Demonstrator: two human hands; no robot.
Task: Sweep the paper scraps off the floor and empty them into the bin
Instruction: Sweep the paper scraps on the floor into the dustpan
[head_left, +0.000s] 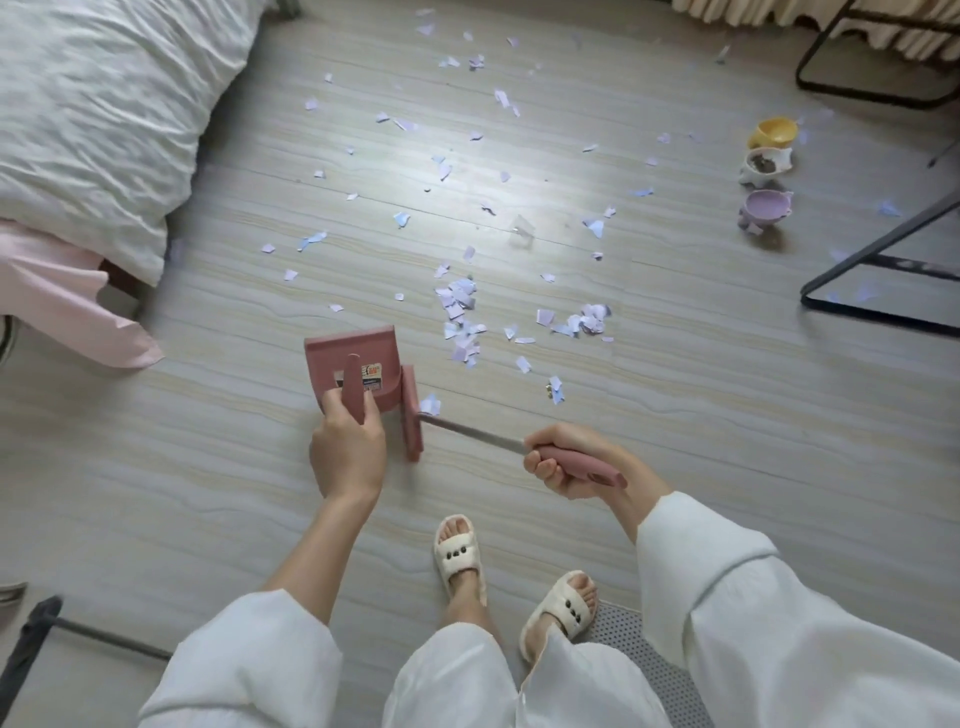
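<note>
Pink dustpan (358, 358) held low over the floor (208, 467), tilted, mouth toward the scraps; inside hidden behind its back wall, so contents impossible to tell. Left hand (347, 447) curled round the dustpan's upright handle. Right hand (563, 460) wrapped tight round the pink grip of the broom (467, 431), metal shaft running leftward to the pink broom head just beside the dustpan. One paper scrap (429, 404) touching the broom head. Remaining paper scraps (462, 312), pale lilac and blue, scattered over the floor ahead, thickest in two small heaps beyond the dustpan, thinner toward the far end.

Three small bowls in a row at right: yellow bowl (774, 132), white bowl (766, 163) with something dark inside, too small to identify, purple bowl (766, 208) with a pale interior.

No sight of the bin. Small clear object (521, 231) among the scraps, hard to make out. Black metal frames (878, 260) cut off at the right edge.

Grey wood-grain floor, brightly lit at centre. Rumpled white bedding (104, 119) at left over a pink sheet (67, 306). White sleeves, white trousers, cream slippers (460, 556) at bottom, with a grey perforated mat (649, 660) under the right foot.
</note>
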